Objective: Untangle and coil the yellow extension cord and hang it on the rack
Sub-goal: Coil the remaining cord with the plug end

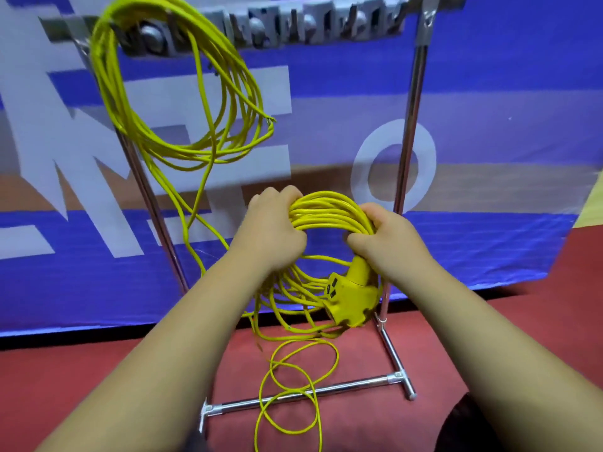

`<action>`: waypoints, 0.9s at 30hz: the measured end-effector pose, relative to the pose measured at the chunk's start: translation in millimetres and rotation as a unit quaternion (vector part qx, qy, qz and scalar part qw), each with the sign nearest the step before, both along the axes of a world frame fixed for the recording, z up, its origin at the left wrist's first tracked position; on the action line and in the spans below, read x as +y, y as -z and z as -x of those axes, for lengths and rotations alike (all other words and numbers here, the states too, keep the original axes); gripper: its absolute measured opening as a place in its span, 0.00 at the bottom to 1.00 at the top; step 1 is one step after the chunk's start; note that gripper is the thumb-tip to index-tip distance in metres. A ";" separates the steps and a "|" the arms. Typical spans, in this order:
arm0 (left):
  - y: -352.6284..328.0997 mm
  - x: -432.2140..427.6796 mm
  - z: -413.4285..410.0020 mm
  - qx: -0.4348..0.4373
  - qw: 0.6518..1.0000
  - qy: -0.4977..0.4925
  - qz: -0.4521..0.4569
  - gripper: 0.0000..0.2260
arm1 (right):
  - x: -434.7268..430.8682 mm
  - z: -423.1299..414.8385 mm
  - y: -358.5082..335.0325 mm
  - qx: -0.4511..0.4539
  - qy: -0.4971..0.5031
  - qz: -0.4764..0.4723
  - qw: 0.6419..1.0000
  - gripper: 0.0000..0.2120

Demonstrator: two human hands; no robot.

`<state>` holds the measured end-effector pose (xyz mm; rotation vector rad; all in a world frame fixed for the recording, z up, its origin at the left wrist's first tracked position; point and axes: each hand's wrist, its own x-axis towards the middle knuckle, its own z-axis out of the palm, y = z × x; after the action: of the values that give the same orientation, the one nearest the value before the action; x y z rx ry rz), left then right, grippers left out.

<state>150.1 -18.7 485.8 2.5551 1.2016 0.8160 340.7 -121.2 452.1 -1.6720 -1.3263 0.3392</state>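
The left hand [274, 230] grips the yellow cord coil [329, 210] at its 9 o'clock side and the right hand [381, 236] grips it at 3 o'clock. The rack [412, 125] has its top bar at 12 o'clock, above the coil. Loose loops [293, 386] trail on the floor at 6 o'clock.

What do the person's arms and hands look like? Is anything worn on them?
The left hand and right hand wear no gloves, rings or watch. The left forearm and right forearm are uncovered; no sleeve shows to the picture's edge.
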 end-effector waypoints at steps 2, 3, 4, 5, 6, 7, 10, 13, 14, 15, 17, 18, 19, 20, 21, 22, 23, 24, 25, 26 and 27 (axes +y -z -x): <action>-21.8 2.4 -8.2 -0.022 0.999 0.014 0.023 0.11 | 0.0 -9.2 -27.2 -0.017 0.000 -0.010 1.000 0.11; -33.1 3.2 -12.7 -0.029 0.999 0.016 0.034 0.10 | 0.5 -14.4 -41.9 -0.025 0.001 -0.017 1.000 0.11; -44.3 4.6 -17.6 -0.036 0.998 0.020 0.042 0.10 | 1.5 -19.9 -56.9 -0.034 0.002 -0.023 0.999 0.10; -55.2 5.6 -22.1 -0.043 0.998 0.027 0.047 0.11 | 2.8 -25.2 -71.7 -0.046 0.003 -0.027 0.999 0.09; -66.8 6.2 -26.4 -0.051 0.997 0.034 0.047 0.11 | 4.2 -30.4 -86.5 -0.056 0.007 -0.029 0.998 0.08; -78.2 7.1 -30.8 -0.059 0.997 0.039 0.043 0.11 | 5.5 -35.5 -100.6 -0.063 0.013 -0.031 0.997 0.08; -113.7 5.3 -42.3 -0.111 0.992 0.065 0.014 0.21 | 9.8 -50.4 -139.6 -0.059 0.034 -0.049 0.996 0.09; -154.1 1.3 -53.7 -0.150 0.983 0.110 0.004 0.31 | 13.9 -65.5 -176.3 -0.055 0.045 -0.072 0.995 0.09; -166.7 2.1 -59.5 -0.152 0.980 0.125 0.011 0.29 | 15.5 -71.3 -187.5 -0.059 0.049 -0.078 0.994 0.09; -178.2 6.2 -66.6 -0.153 0.979 0.137 0.014 0.26 | 17.5 -77.4 -198.8 -0.064 0.051 -0.084 0.993 0.10; -198.1 15.3 -80.2 -0.157 0.978 0.140 -0.007 0.21 | 22.4 -88.6 -218.5 -0.069 0.054 -0.101 0.991 0.10; -206.4 19.2 -85.9 -0.162 0.977 0.139 -0.019 0.21 | 24.4 -93.1 -227.2 -0.074 0.055 -0.109 0.990 0.11; -213.8 23.6 -91.3 -0.170 0.975 0.139 -0.029 0.20 | 26.7 -97.4 -235.6 -0.077 0.051 -0.117 0.989 0.13; -220.0 26.3 -95.6 -0.177 0.973 0.141 -0.039 0.20 | 29.3 -101.2 -242.5 -0.070 0.040 -0.125 0.989 0.16; -225.6 28.8 -99.8 -0.179 0.973 0.139 -0.053 0.20 | 31.1 -104.3 -249.1 -0.052 0.025 -0.133 0.989 0.20; -229.3 31.2 -103.8 -0.172 0.973 0.133 -0.074 0.19 | 33.1 -107.5 -254.5 -0.034 0.010 -0.138 0.990 0.23; -232.1 33.9 -108.0 -0.155 0.976 0.122 -0.097 0.20 | 34.7 -110.3 -259.1 -0.021 -0.006 -0.138 0.990 0.26; -235.1 35.8 -112.1 -0.130 0.978 0.107 -0.123 0.20 | 37.2 -114.4 -262.7 -0.012 -0.023 -0.138 0.990 0.27; -237.3 38.9 -116.2 -0.102 0.979 0.089 -0.150 0.21 | 40.1 -118.8 -264.9 -0.001 -0.043 -0.139 0.989 0.28; -240.0 42.0 -119.9 -0.075 0.979 0.070 -0.177 0.22 | 43.5 -122.9 -266.3 0.016 -0.066 -0.144 0.987 0.27; -243.2 45.4 -123.3 -0.051 0.977 0.049 -0.202 0.22 | 46.6 -126.2 -266.9 0.037 -0.088 -0.148 0.984 0.26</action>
<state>273.4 26.7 729.0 2.8113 0.9498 1.2613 466.9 -74.6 719.1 -1.2887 -1.3977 0.2889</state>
